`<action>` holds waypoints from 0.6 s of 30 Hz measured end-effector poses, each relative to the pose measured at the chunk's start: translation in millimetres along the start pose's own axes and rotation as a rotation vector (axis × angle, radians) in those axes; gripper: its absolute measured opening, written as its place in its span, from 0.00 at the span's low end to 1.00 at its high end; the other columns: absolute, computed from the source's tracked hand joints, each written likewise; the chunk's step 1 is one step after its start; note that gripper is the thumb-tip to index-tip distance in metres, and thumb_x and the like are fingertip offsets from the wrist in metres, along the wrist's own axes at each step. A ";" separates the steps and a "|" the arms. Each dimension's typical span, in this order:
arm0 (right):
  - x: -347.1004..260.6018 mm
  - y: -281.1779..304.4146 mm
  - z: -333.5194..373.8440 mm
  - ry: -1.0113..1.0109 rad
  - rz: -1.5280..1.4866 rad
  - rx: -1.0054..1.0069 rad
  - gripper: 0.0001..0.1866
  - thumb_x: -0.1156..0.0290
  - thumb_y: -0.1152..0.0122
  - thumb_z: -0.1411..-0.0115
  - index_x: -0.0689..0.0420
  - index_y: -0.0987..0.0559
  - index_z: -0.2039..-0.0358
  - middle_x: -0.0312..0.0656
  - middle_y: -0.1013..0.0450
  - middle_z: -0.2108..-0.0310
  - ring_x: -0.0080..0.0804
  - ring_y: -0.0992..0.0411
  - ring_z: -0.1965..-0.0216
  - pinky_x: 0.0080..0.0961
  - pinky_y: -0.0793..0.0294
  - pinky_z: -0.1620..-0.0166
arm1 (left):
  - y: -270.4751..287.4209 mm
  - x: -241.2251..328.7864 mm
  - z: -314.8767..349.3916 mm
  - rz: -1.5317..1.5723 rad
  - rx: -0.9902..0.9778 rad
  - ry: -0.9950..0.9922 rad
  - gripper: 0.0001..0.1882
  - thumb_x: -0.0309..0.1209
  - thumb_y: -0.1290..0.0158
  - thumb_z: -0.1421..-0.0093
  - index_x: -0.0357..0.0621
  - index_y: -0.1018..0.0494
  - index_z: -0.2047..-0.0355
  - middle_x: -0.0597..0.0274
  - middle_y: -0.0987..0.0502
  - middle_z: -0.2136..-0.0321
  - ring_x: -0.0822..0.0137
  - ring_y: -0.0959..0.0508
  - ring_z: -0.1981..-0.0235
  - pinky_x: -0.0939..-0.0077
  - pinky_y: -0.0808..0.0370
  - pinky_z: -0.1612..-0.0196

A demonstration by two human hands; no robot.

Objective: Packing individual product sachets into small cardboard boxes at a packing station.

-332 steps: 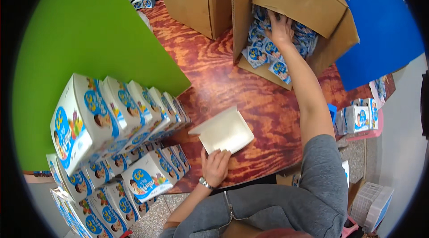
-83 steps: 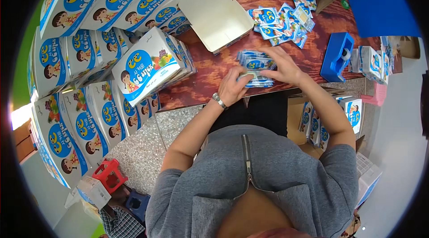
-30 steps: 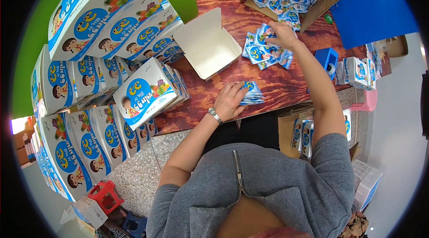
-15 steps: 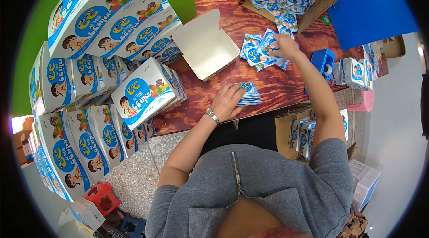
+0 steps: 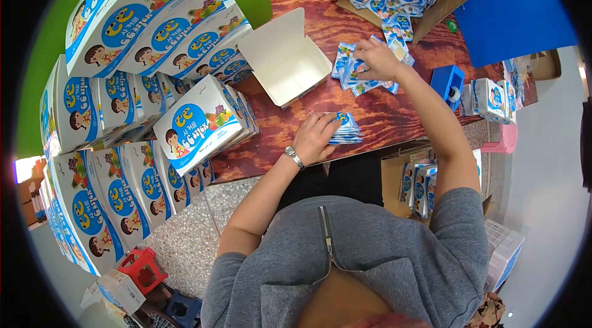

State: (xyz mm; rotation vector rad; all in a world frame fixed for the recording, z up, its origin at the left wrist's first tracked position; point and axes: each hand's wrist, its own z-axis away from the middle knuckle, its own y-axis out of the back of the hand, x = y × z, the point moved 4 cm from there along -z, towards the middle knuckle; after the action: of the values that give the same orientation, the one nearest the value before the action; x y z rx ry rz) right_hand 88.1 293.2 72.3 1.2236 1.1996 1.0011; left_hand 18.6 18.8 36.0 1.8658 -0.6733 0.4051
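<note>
My left hand (image 5: 314, 140), with a metal watch on the wrist, is closed over the left end of a neat stack of small blue-and-white sachets (image 5: 347, 129) near the table's front edge. Farther off and to the right, my right hand (image 5: 377, 61) reaches over a loose pile of the same sachets (image 5: 343, 61). Its fingers are bent down onto a sachet, and the palm hides part of the pile. Between the stacked boxes and the pile, a white carton (image 5: 290, 72) stands with its lid up and its pale inside showing.
Printed white-and-blue boxes (image 5: 191, 124) are stacked high at the left. A brown cardboard box (image 5: 425, 29) spills sachets at the back right. A blue tape dispenser (image 5: 447, 84) and small packed boxes (image 5: 490, 100) sit at the right. Beneath the table's edge is another cardboard box (image 5: 394, 183).
My right hand has shifted slightly left over the loose pile, its fingers now bent lower onto the sachets. My left hand stays on the stack.
</note>
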 end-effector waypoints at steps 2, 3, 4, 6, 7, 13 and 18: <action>14.0 17.0 -6.9 -0.063 -0.178 -0.032 0.28 0.58 0.25 0.53 0.50 0.22 0.51 0.42 0.23 0.66 0.40 0.25 0.59 0.35 0.25 0.52 | 0.5 -1.2 1.2 0.005 -0.006 0.006 0.33 0.32 0.34 0.55 0.44 0.29 0.46 0.52 0.28 0.46 0.49 0.28 0.49 0.57 0.27 0.46; 28.3 26.5 -3.7 -0.420 -0.682 -0.039 0.23 0.61 0.26 0.49 0.53 0.21 0.53 0.39 0.21 0.62 0.31 0.24 0.60 0.29 0.24 0.54 | 1.3 -2.2 2.7 0.006 -0.011 0.016 0.33 0.32 0.34 0.55 0.44 0.29 0.46 0.52 0.28 0.46 0.49 0.28 0.49 0.57 0.27 0.46; 36.1 31.2 0.3 -0.425 -0.676 -0.036 0.23 0.61 0.26 0.49 0.53 0.21 0.53 0.39 0.21 0.62 0.31 0.24 0.60 0.29 0.24 0.54 | 3.0 -1.2 1.1 0.009 -0.010 0.009 0.33 0.32 0.34 0.55 0.44 0.29 0.46 0.52 0.28 0.46 0.49 0.28 0.49 0.57 0.27 0.46; 75.8 50.8 22.7 -0.587 -1.107 0.446 0.18 0.66 0.27 0.46 0.56 0.21 0.57 0.37 0.21 0.60 0.26 0.23 0.61 0.25 0.23 0.56 | 4.0 -0.2 -2.5 0.030 -0.024 0.011 0.32 0.33 0.34 0.53 0.42 0.28 0.46 0.52 0.27 0.46 0.47 0.28 0.49 0.56 0.27 0.46; 84.5 51.2 31.3 -0.590 -1.101 0.450 0.18 0.66 0.27 0.46 0.56 0.21 0.57 0.37 0.21 0.60 0.26 0.23 0.61 0.25 0.23 0.56 | 4.0 -0.2 -2.2 0.034 -0.022 0.004 0.32 0.33 0.34 0.53 0.42 0.28 0.46 0.52 0.27 0.46 0.47 0.28 0.49 0.56 0.27 0.46; 137.4 -8.0 85.4 -0.953 -1.056 0.337 0.16 0.71 0.27 0.47 0.56 0.19 0.57 0.36 0.20 0.61 0.23 0.23 0.62 0.27 0.23 0.57 | 5.8 -2.0 1.4 0.033 -0.041 -0.006 0.32 0.34 0.35 0.53 0.42 0.28 0.46 0.51 0.26 0.47 0.48 0.27 0.50 0.57 0.27 0.47; 158.5 -61.9 102.7 -0.859 -0.592 0.189 0.34 0.50 0.26 0.55 0.60 0.22 0.52 0.55 0.21 0.60 0.54 0.23 0.56 0.39 0.25 0.50 | 4.4 -2.0 -0.8 0.040 -0.076 -0.026 0.33 0.32 0.35 0.55 0.43 0.28 0.46 0.53 0.27 0.47 0.50 0.28 0.49 0.58 0.27 0.46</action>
State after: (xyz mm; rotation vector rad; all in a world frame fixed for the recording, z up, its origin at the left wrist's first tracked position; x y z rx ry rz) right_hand 206.8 428.2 -12.4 1.1465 0.8658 -0.1030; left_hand 14.3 18.8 38.4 1.7914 -0.7349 0.3763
